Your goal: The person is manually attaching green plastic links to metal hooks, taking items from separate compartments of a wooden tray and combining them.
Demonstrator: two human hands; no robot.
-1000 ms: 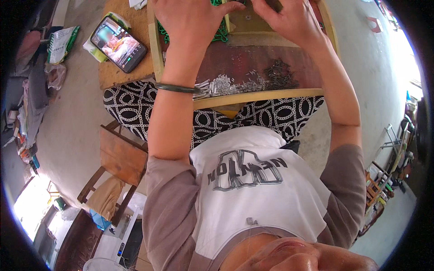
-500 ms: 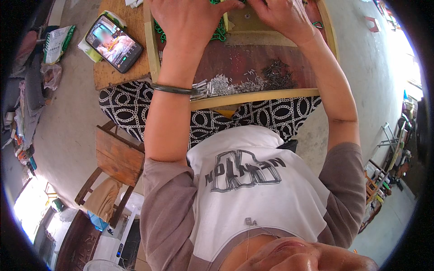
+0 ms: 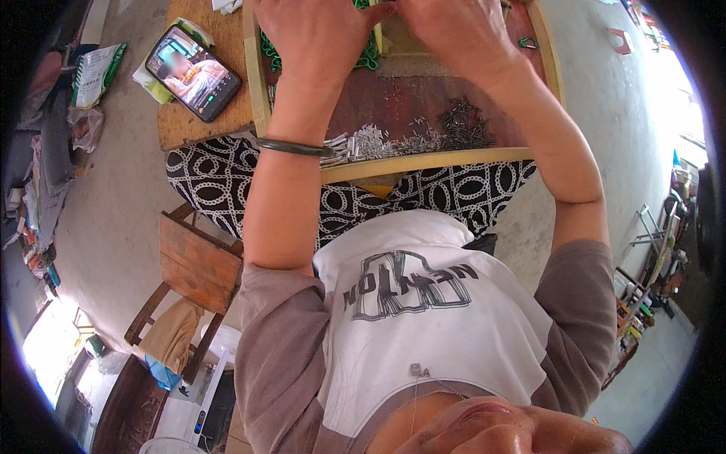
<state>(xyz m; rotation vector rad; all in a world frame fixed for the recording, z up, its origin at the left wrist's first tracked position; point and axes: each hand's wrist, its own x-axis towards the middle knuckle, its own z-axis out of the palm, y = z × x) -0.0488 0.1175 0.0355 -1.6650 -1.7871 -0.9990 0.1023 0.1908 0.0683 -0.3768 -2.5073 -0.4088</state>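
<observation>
At the top edge my left hand (image 3: 316,36) and my right hand (image 3: 459,36) come together over a wooden-rimmed tray (image 3: 423,157). Their thumb sides almost meet; the fingers look closed in a pinch, but the fingertips are cut off, so anything between them cannot be made out. Green carabiner clips (image 3: 368,59) lie in a heap beside and beneath my left hand. A single green carabiner (image 3: 528,43) rests near the tray's right side, past my right wrist. Along the near rim are small silver metal pins (image 3: 369,142) and a pile of dark small pins (image 3: 465,125).
Left of the tray, a phone (image 3: 198,76) playing a video leans on a green-and-white packet on a wooden table (image 3: 178,125). A wooden chair (image 3: 198,261) stands on the left. Bags and cloth lie at far left; tools and racks line the right wall.
My right hand has shifted left and a little nearer, bringing its thumb side closer to my left hand. My left hand has barely moved.
</observation>
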